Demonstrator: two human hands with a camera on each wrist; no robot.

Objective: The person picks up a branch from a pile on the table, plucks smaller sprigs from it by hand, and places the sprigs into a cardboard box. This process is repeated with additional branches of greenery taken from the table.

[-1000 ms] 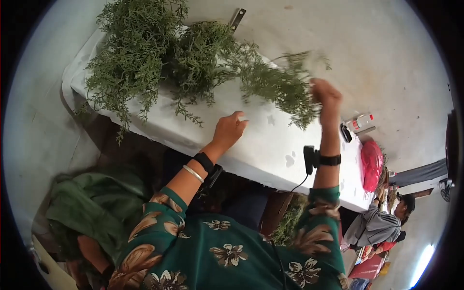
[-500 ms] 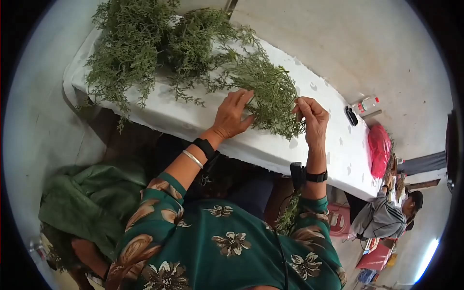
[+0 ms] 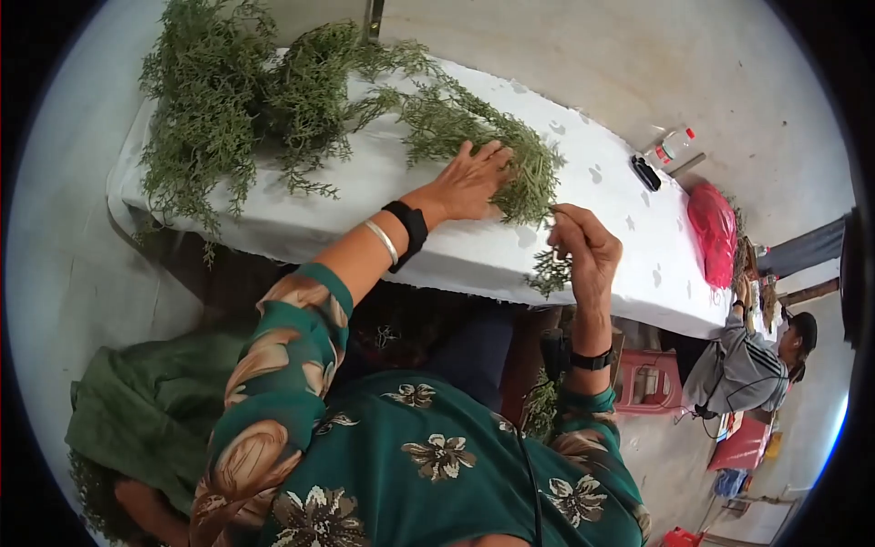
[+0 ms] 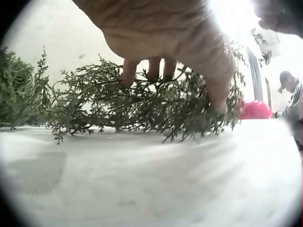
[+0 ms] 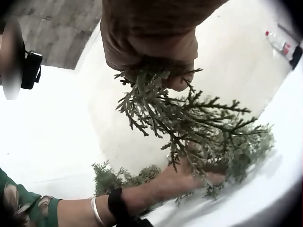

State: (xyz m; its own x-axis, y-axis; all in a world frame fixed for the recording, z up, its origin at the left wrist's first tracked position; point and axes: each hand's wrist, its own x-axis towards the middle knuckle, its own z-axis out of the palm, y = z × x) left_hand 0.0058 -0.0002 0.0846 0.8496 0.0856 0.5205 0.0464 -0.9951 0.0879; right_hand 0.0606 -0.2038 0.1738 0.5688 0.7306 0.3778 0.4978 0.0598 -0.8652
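Observation:
A green branch of artificial-looking foliage (image 3: 483,128) lies along the white-clothed table (image 3: 592,178). On its near end rests my left hand (image 3: 469,185), fingers spread and fairly straight over the leaves. In the left wrist view, the fingers (image 4: 154,68) reach down into the leaves from above. At the right end of the branch, my right hand (image 3: 591,248) pinches greenery between thumb and fingers, and a small sprig (image 3: 550,272) hangs below it. The right wrist view shows this sprig (image 5: 156,106) close up, spreading out under the curled fingers.
Two large heaps of similar foliage (image 3: 205,123) fill the table's left end. To the right lie a plastic bottle (image 3: 672,146), a black object (image 3: 645,173) and a pink plastic bag (image 3: 713,235). Another person (image 3: 743,365) sits beyond the far right end.
My right hand came in from farther out with the foliage, lowering it to the table, then drew slightly nearer me. My left hand moved up and right onto the foliage, its fingers spreading.

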